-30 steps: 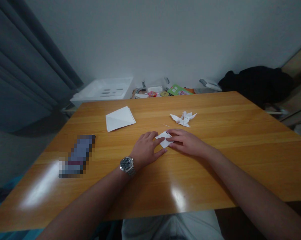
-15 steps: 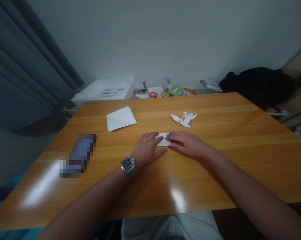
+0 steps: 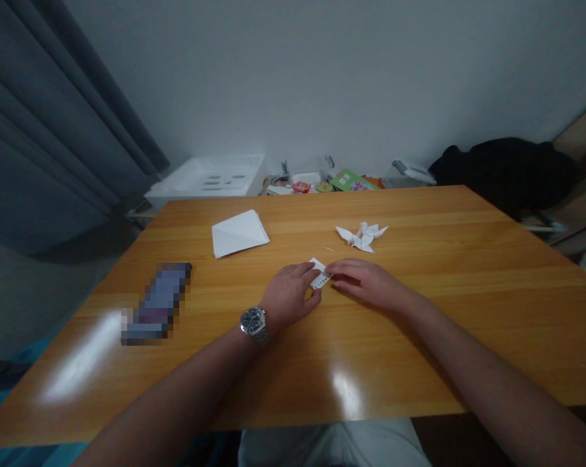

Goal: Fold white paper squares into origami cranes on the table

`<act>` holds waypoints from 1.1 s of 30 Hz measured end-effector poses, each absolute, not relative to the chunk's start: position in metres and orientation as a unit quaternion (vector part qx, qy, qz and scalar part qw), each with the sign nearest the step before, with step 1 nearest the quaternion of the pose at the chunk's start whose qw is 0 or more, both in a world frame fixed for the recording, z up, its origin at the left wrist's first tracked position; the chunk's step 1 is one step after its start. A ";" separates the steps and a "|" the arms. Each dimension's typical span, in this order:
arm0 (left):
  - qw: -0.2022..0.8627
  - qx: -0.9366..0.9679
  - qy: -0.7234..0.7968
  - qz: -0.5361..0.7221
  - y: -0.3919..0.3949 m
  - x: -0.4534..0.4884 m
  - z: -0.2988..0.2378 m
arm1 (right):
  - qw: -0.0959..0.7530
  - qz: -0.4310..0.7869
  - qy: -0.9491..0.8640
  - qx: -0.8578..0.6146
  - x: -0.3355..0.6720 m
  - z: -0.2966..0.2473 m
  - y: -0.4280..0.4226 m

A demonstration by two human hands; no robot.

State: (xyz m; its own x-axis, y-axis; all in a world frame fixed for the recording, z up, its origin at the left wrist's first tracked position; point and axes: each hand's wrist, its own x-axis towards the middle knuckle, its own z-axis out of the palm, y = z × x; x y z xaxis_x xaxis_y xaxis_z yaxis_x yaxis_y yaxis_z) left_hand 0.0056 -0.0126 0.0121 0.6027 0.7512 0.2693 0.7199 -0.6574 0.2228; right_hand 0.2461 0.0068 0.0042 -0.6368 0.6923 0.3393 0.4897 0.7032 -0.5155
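Note:
A small folded piece of white paper [image 3: 321, 275] lies on the table between my hands, turned at a slant, with a row of dark marks or holes along its lower right edge. My left hand [image 3: 289, 293], a metal watch on its wrist, grips the paper's left side with thumb and fingers curled in. From the right, my right hand [image 3: 365, 281] has its fingertips on the opposite edge. Just beyond them stands a folded white paper crane [image 3: 362, 237]. A thin sliver of paper [image 3: 328, 248] lies to the crane's left.
A stack of white paper sheets [image 3: 239, 233] rests at the back left of the wooden table [image 3: 419, 227]. Nearer on the left lies a blurred-out phone [image 3: 159, 301]. Behind the table are a white tray [image 3: 209, 175], a green booklet [image 3: 354, 180] and a black bundle [image 3: 507, 172].
The folded paper has turned from lying straight to a slant, and a row of marks now shows on it. My left thumb has drawn in toward the paper.

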 end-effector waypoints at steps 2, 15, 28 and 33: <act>0.070 0.894 0.402 0.184 -0.012 0.005 0.013 | 0.270 0.192 -0.882 -0.334 0.247 0.001 0.010; 0.111 0.895 0.395 0.176 -0.011 0.005 0.014 | 0.278 0.160 -0.896 -0.307 0.249 -0.008 0.022; 0.147 0.885 0.392 0.206 -0.008 -0.001 0.014 | 0.277 0.178 -0.890 -0.314 0.248 -0.001 0.018; 0.146 0.879 0.411 0.192 -0.005 -0.002 0.015 | 0.278 0.196 -0.884 -0.321 0.249 -0.001 0.017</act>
State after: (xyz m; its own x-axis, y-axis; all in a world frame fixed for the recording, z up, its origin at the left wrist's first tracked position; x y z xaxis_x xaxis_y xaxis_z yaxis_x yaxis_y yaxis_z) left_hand -0.0019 -0.0053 0.0151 0.5881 0.7789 0.2178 0.6662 -0.6192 0.4156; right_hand 0.2488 0.0173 -0.0009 -0.6389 0.6772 0.3650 0.4590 0.7163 -0.5256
